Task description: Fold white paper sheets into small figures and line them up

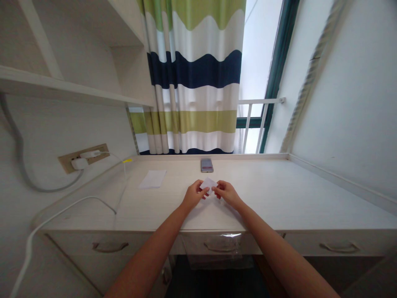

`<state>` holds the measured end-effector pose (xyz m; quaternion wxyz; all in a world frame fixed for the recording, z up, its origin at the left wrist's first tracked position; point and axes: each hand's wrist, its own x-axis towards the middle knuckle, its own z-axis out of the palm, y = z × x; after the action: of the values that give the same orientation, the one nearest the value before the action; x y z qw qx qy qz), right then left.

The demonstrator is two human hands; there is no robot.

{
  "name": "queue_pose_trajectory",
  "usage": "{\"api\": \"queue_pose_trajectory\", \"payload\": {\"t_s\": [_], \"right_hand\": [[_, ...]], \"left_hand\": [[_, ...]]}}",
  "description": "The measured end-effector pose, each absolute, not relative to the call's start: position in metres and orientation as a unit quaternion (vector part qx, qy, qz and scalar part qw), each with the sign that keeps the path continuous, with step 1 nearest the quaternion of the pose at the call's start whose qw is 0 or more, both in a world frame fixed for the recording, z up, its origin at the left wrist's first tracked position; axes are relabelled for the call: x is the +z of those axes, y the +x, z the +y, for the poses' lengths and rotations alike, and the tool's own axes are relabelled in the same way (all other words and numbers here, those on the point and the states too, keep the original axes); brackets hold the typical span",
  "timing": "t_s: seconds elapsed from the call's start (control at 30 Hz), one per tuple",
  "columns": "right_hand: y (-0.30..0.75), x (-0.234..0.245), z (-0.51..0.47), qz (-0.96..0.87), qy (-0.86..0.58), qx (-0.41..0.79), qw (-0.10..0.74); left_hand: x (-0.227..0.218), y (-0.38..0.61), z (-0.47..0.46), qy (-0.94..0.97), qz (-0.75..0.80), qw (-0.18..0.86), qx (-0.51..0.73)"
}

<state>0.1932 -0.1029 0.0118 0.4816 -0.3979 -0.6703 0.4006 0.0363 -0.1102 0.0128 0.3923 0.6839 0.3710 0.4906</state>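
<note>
Between my two hands is a small piece of white paper (pixel 209 183), turned so that one corner points away from me. My left hand (pixel 195 194) pinches its left side with thumb and fingers. On the right side, my right hand (pixel 226 193) grips the paper the same way. Both hands are just above the desk, near its middle. Beyond them lies a small grey box-like object (pixel 206 165), whose kind I cannot make out. Left of my hands, white sheets of paper (pixel 153 179) lie flat on the desk.
The white desk (pixel 279 194) has drawers with handles along its front. A clear plastic sheet (pixel 214 250) hangs over the middle drawer. White cables run from a wall socket (pixel 83 158) across the left end. A striped curtain (pixel 198 99) hangs behind, and shelves (pixel 93 91) overhang the left.
</note>
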Motion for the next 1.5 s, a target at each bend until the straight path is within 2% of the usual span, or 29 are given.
{"api": "queue_pose_trajectory", "payload": {"t_s": [0.37, 0.63, 0.73, 0.9, 1.13, 1.5], "right_hand": [[0.19, 0.022, -0.113, -0.602, -0.337, 0.495, 0.528], [0.19, 0.02, -0.11, -0.624, -0.29, 0.475, 0.549], [0.191, 0.019, -0.11, -0.639, -0.293, 0.455, 0.546], [0.192, 0.017, -0.11, -0.684, -0.317, 0.403, 0.519], [0.192, 0.011, -0.108, -0.727, -0.4, 0.268, 0.49], [0.192, 0.013, -0.111, -0.743, -0.367, 0.291, 0.477]], "left_hand": [[0.014, 0.034, -0.109, 0.673, 0.37, 0.386, 0.511], [0.016, 0.032, -0.107, 0.573, 0.317, 0.528, 0.541], [0.016, 0.031, -0.106, 0.555, 0.311, 0.551, 0.54], [0.015, 0.031, -0.103, 0.582, 0.381, 0.478, 0.536], [0.017, 0.032, -0.108, 0.659, 0.373, 0.393, 0.522], [0.012, 0.032, -0.106, 0.687, 0.378, 0.354, 0.509]]}}
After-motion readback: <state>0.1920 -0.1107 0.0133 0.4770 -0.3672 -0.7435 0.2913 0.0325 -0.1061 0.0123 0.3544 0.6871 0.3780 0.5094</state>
